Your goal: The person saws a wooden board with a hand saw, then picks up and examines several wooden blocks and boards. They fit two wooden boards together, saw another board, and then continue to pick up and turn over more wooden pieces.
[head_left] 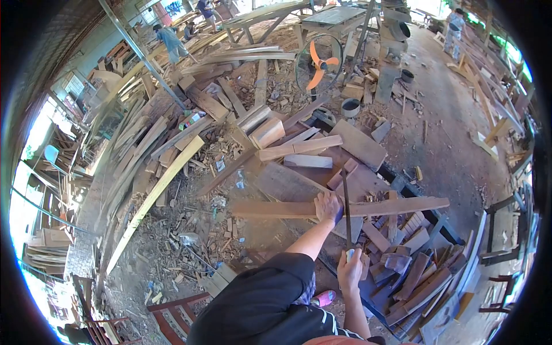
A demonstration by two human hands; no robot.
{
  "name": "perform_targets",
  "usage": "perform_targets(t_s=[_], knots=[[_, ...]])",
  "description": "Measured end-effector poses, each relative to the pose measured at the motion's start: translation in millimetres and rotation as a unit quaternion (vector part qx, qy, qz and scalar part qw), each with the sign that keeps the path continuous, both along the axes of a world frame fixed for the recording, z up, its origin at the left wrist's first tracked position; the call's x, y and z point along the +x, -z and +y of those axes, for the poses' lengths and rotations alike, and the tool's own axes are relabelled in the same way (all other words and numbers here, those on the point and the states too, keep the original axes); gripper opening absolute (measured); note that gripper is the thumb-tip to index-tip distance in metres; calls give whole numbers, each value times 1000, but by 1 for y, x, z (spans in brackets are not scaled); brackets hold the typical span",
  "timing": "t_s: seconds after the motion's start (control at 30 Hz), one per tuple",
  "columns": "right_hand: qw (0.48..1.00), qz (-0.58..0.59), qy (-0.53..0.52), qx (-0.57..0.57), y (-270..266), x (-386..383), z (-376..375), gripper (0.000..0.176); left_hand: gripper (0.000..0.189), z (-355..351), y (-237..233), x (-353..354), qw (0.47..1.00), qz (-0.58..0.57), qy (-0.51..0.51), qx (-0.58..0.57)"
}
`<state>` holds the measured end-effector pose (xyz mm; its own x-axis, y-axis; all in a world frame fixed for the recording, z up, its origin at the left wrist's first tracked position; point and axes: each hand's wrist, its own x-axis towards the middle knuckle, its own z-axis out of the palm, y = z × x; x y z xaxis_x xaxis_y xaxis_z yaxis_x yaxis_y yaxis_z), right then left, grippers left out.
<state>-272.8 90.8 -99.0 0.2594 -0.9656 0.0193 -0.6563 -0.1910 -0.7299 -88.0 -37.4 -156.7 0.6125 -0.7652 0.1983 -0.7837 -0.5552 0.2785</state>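
Note:
A long wooden board (391, 207) lies crosswise over other boards at the middle. My left hand (328, 207) presses on top of it, left of a long dark blade (347, 213). That narrow blade runs away from me across the board. Closer to my body, my right hand (349, 270) is wrapped round the tool's light handle (350, 255). Beyond the board, shorter wood pieces (300, 148) lie on the cluttered work surface. The fingertips of my left hand touch the wood.
An orange-bladed fan (318, 64) stands ahead, near a bucket (350, 107). Wood offcuts (414, 276) are heaped at the right. A long pale plank (155, 201) lies at the left. Other people (169, 43) are at the far left, and one person (455, 33) at the far right.

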Motion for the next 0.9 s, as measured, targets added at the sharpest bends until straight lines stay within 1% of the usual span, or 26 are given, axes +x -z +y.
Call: perform_targets(t_s=[0.07,0.17,0.27,0.3,0.37,0.43,0.47,0.53,0.57,0.63,0.67,0.73,0.83,0.9], knots=[[997,-49,22,-63,7,-4,11,25,21,-4,-2,4,1000,8,2,10],[992,-30,28,115,-9,-57,72,28,22,-5,8,3,1000,3,-8,7],[987,-4,36,155,-18,-67,84,28,22,-1,1,2,1000,19,2,25],[992,-1,28,121,-16,-54,71,27,21,-3,3,2,1000,8,-1,16],[999,-38,16,9,-9,-19,30,28,21,-4,6,2,1000,-2,-6,4],[1000,8,-5,15,6,3,-7,31,20,-1,9,2,999,-30,1,-43],[1000,4,-2,14,5,3,-5,31,20,-2,6,2,998,-33,4,-44],[998,-46,19,-34,1,-3,8,30,20,-3,3,2,1000,-16,-4,-18],[998,-55,26,27,-9,-17,26,28,20,-4,3,2,1000,-13,-5,-18],[995,-32,25,87,-4,-55,69,28,22,-4,5,2,1000,-14,-4,-7],[995,-29,22,89,-7,-63,74,28,22,-4,6,3,1000,-11,-7,-5],[985,-18,37,170,-14,-70,83,29,23,-3,6,3,1000,-23,0,-6],[998,-49,12,40,-5,-27,34,25,23,-3,0,3,1000,-5,2,5],[1000,-12,-10,-3,1,-1,-3,28,23,-2,2,1,1000,-15,0,-10]])
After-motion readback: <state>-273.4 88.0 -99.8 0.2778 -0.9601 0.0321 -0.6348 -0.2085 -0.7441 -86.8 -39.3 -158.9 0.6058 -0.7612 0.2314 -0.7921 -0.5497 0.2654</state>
